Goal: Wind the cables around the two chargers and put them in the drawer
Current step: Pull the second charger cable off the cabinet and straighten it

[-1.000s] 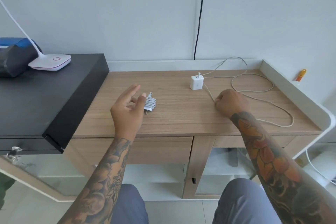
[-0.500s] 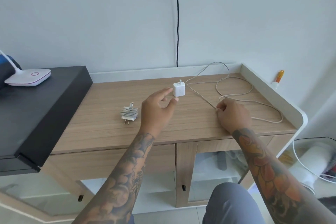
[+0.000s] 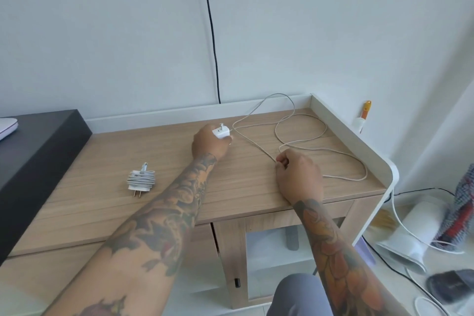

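Note:
A white charger with its grey cable wound round it [image 3: 140, 179] lies on the wooden desk [image 3: 107, 187], left of my arms. My left hand [image 3: 209, 142] grips the second white charger [image 3: 221, 132] near the back of the desk, prongs up. Its long pale cable [image 3: 300, 133] runs loose in loops across the right part of the desk. My right hand [image 3: 297, 174] pinches that cable near the front, thumb and fingers curled on it. The drawer front [image 3: 272, 219] sits shut under the desk edge.
A black cabinet [image 3: 38, 151] stands at the left with a white device [image 3: 6, 127] on it. A raised white rim [image 3: 351, 136] borders the desk's right side. A black cable [image 3: 211, 31] hangs down the wall. White appliances and cords lie on the floor at right.
My left hand left the wound charger, reached right and closed on the second charger. My right hand stayed pinching the cable. The view shifted right and down.

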